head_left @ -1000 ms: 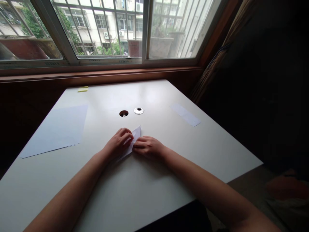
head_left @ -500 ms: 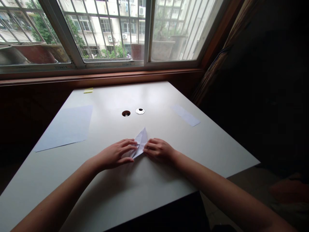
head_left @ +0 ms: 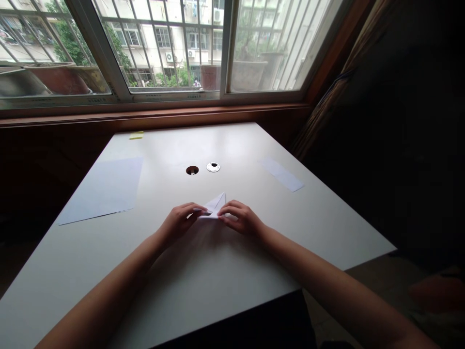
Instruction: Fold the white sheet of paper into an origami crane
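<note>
Pinched a small folded paper just below the middle of the frame, over a white table. Gripped its left side with the left hand, its right side with the right hand. Had big paper at the left, a paper strip at the right, something yellow at the upper left.

L hand & R hand hold 1 folded wht paper over tbl.
</note>
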{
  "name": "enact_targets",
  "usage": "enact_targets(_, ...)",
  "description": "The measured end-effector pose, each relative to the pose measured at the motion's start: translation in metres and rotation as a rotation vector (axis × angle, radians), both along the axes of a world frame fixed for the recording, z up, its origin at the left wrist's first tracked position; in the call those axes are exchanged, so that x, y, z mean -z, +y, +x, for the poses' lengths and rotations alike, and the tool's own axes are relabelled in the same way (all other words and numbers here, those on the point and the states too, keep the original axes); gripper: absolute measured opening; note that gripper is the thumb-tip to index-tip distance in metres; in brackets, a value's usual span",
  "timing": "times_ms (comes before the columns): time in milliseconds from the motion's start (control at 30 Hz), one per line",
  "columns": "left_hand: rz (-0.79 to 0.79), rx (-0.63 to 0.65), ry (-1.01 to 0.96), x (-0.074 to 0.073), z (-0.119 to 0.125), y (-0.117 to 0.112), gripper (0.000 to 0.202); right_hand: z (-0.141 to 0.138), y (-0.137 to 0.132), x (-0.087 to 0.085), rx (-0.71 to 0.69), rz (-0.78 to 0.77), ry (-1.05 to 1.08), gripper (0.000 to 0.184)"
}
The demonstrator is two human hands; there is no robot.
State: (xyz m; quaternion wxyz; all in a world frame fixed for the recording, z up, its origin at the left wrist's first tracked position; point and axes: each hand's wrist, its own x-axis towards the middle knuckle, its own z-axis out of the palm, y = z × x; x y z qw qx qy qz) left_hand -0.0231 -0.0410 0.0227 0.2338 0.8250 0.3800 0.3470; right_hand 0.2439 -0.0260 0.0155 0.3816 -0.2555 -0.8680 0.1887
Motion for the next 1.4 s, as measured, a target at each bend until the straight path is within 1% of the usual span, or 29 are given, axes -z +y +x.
enact_targets(100, -0.031, -0.065, -0.066, 0.002, 0.004, 0.008, 0.021, -0.003, 0.007, 0.001, 0.016, -0.039, -0.008, 0.012)
enact_targets(200, -0.075, -0.093, -0.103, 0.001, 0.005, 0.009, 0.023, -0.008, 0.015, 0.004, -0.007, -0.010, -0.056, 0.013)
enact_targets(267, -0.112, -0.068, -0.114, -0.001, 0.001, 0.007, 0.026, -0.010, 0.020, 0.006, -0.017, 0.019, -0.107, 0.012)
enact_targets(400, -0.146, 0.036, -0.068, -0.005, -0.010, 0.006, 0.027, -0.015, 0.029, 0.009, -0.021, 0.029, -0.206, 0.016)
enact_targets(567, -0.173, 0.084, -0.035, -0.007, -0.019, 0.003, 0.028, -0.015, 0.037, 0.011, -0.002, -0.020, -0.200, 0.023)
enact_targets(667, -0.192, 0.099, -0.041, -0.008, -0.020, 0.002, 0.033, -0.011, 0.039, 0.011, 0.003, -0.032, -0.191, 0.026)
enact_targets(767, -0.222, 0.101, -0.045, -0.009, -0.018, 0.003, 0.033, -0.008, 0.040, 0.010, 0.015, -0.049, -0.189, 0.028)
enact_targets(867, -0.232, 0.069, -0.029, -0.007, -0.016, 0.005, 0.032, -0.007, 0.039, 0.009, 0.019, -0.053, -0.191, 0.028)
enact_targets(1033, -0.205, -0.077, 0.000, -0.003, -0.012, 0.005, 0.019, -0.006, 0.040, 0.010, 0.024, -0.049, -0.187, 0.030)
enact_targets(1133, -0.191, -0.114, 0.010, -0.004, -0.010, 0.003, 0.014, -0.005, 0.040, 0.010, 0.035, -0.055, -0.185, 0.029)
enact_targets(1200, -0.193, -0.079, -0.019, -0.003, -0.010, 0.002, 0.016, -0.004, 0.041, 0.011, 0.044, -0.056, -0.179, 0.026)
enact_targets(1300, -0.161, 0.020, -0.064, 0.002, -0.010, 0.001, 0.017, -0.002, 0.043, 0.012, 0.052, -0.051, -0.161, 0.023)
enact_targets(1400, -0.083, 0.072, -0.020, 0.006, -0.010, 0.002, 0.020, -0.002, 0.044, 0.013, 0.048, -0.057, -0.140, 0.022)
